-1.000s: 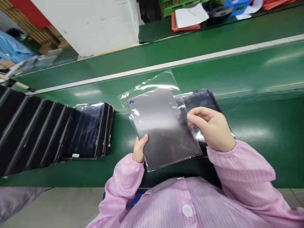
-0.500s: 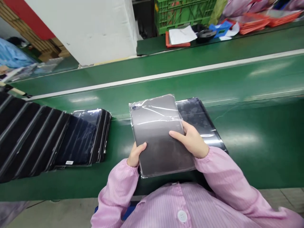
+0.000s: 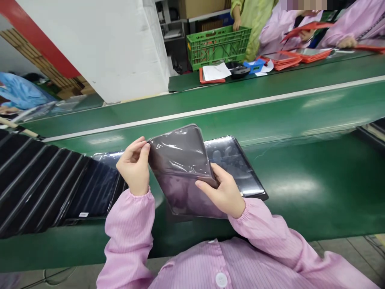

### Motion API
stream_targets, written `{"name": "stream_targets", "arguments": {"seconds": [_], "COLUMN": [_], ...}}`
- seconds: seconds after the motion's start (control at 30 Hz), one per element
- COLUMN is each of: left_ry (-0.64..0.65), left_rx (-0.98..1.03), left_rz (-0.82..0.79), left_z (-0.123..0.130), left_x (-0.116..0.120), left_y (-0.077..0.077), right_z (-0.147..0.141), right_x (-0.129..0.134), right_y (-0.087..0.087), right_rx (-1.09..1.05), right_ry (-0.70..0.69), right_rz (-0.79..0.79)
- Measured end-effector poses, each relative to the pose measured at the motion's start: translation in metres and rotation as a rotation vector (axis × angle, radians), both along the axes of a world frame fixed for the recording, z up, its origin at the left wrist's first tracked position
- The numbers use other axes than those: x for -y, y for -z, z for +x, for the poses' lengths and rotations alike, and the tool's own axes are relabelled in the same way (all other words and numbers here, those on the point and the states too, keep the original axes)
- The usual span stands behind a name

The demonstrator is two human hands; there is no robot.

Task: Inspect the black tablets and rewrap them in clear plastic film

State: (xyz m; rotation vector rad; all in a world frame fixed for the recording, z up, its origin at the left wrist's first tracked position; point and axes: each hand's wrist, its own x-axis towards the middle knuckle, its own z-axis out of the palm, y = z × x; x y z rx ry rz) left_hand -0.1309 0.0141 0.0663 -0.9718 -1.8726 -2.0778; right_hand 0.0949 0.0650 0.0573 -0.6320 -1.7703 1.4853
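Observation:
A dark grey tablet (image 3: 186,196) in a clear plastic sleeve (image 3: 180,148) is tilted in front of me. My left hand (image 3: 135,164) pinches the sleeve at its upper left corner; whether the tablet's corner is in the pinch too, I cannot tell. My right hand (image 3: 225,190) grips the right edge, thumb on the near face, other fingers mostly hidden behind. Wrinkles and glare run across the plastic. Behind my right hand, another tablet (image 3: 237,160) lies screen up on the green bench, partly covered.
Left of me, a row of overlapping dark tablets (image 3: 39,184) leans along the green bench (image 3: 306,208). Across it are a green crate (image 3: 216,48), a white paper (image 3: 215,72), a blue holder (image 3: 254,65) and red-orange sleeves (image 3: 285,60). Co-workers stand at the far side.
My left hand has moved from the tablet's lower left side up to its upper left corner. The tablet has tilted, and its camera lens no longer shows. My view has shifted upward.

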Motion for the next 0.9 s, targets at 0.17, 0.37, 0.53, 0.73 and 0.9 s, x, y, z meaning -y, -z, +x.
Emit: {"name": "stream_targets", "arguments": {"seconds": [0.17, 0.37, 0.53, 0.73, 0.9], "left_ry": [-0.104, -0.178, -0.128, -0.260, 0.001], "left_rx": [-0.101, -0.138, -0.060, -0.147, 0.061], "left_rz": [0.083, 0.206, 0.225, 0.419, 0.226], "left_z": [0.011, 0.017, 0.015, 0.018, 0.008], "left_x": [-0.006, -0.007, -0.010, -0.003, -0.013], "left_y": [-0.011, -0.005, -0.002, -0.003, 0.009], "right_z": [0.002, 0.007, 0.008, 0.008, 0.009], "right_x": [-0.003, -0.006, -0.004, -0.012, -0.007], "right_y": [-0.007, -0.005, -0.006, -0.005, -0.001], "right_rx": [-0.041, -0.024, -0.028, 0.005, 0.014], "right_ry": [-0.026, -0.068, -0.085, 0.018, -0.061], "right_rz": [-0.103, -0.195, -0.196, -0.233, -0.289]}}
